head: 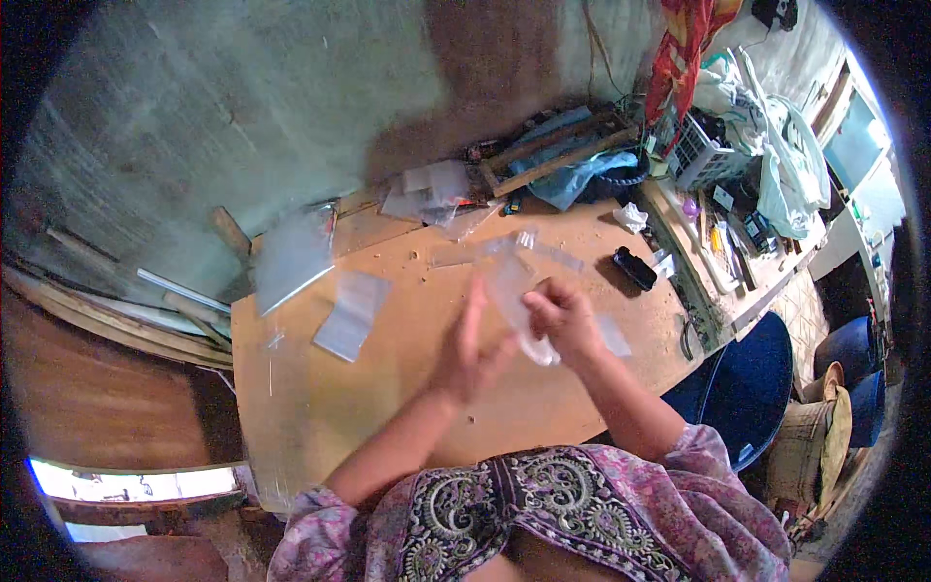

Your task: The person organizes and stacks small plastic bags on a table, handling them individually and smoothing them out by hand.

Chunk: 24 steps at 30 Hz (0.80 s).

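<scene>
Above the middle of the tan wooden tabletop (364, 407), my right hand (564, 320) is closed with its fingers curled around a clear plastic bag (513, 287). The thin plastic stretches up and to the left of that hand, and a whitish bunched part (540, 352) shows below the fingers. My left hand (473, 349) is to the left of the bag, blurred, with its fingers and thumb apart and nothing seen in it. Behind the right wrist lies another translucent plastic piece (612, 335). Flat plastic strips (556, 254) rest just beyond the hands.
A stack of plastic bags (354, 313) and a larger plastic sheet (294, 254) lie at left. Toward the right are a black tray-like object (634, 269) and crumpled white paper or plastic (630, 217). Wooden frame pieces (567, 160) line the back. A blue tub (749, 393) stands beside the table.
</scene>
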### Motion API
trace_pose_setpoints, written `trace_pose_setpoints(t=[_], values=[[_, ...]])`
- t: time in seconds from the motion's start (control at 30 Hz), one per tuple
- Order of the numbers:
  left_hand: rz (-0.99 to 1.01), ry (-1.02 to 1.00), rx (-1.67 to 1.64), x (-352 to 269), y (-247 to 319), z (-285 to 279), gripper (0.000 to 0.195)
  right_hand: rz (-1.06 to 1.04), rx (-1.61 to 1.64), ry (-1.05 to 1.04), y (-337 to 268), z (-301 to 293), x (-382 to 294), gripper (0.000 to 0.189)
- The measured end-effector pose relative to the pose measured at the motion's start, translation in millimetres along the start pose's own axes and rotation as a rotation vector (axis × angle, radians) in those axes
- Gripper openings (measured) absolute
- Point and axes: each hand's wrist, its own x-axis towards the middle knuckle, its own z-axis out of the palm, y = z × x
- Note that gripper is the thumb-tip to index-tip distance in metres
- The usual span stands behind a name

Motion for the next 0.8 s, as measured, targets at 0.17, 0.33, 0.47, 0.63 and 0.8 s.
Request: trace_pose_setpoints(t=[0.17, 0.33, 0.47, 0.63, 0.8], values=[[-0.177, -0.078, -0.130, -10, 18, 8, 0.048, -0.068, 0.338, -0.134, 1, 34, 1, 0.020], [-0.414, 0.184, -0.523, -23, -16, -22, 0.029, 0.146, 0.402, -0.117, -3, 27, 10, 0.017], [-0.554, 0.612, -0.480, -21, -49, -81, 0.022, 0.093, 0.282, 0.025, -11, -15, 25, 0.014], [-0.522, 1.009, -0.579, -32, -106, -138, 0.025, 0.047, 0.394, 0.110, -1, -63, 30, 0.009], [-0.580, 1.220, -0.726, -46, -170, -190, 0.035, -0.037, 0.370, 0.463, 45, -120, 25, 0.007]])
